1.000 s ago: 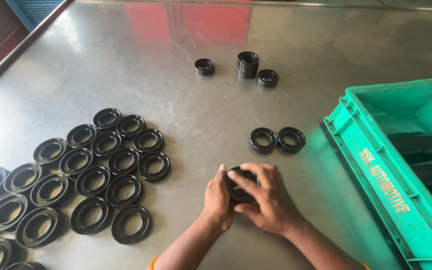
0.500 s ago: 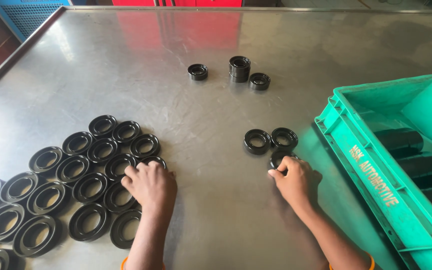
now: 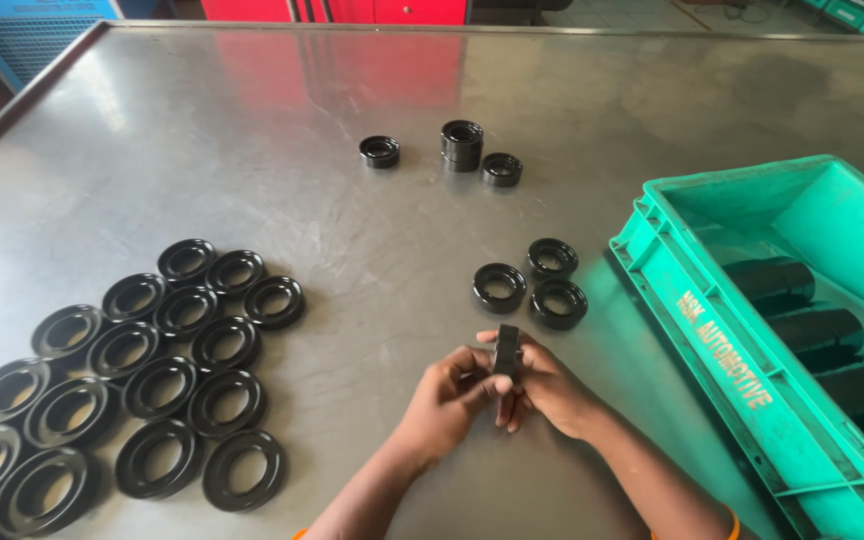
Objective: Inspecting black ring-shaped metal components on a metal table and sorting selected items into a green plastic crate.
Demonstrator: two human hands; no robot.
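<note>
My left hand point(image 3: 447, 400) and my right hand point(image 3: 550, 390) meet over the metal table point(image 3: 252, 150), both gripping one black rubber ring point(image 3: 508, 352) held on edge between the fingertips. Just beyond the hands lie three finished black rings point(image 3: 530, 282) in a small cluster. To the left, several wider flat black rings point(image 3: 142, 370) are spread out in rows on the table.
A green plastic crate point(image 3: 742, 370) stands at the right and holds stacks of black parts point(image 3: 802, 320). Farther back sit a single small ring point(image 3: 379, 151), a short stack of rings point(image 3: 462, 145) and another ring point(image 3: 502, 169).
Half a second ago my left hand lay on the rows of flat rings and my right beside the cluster, now three rings. Both hands have come together holding one ring.
</note>
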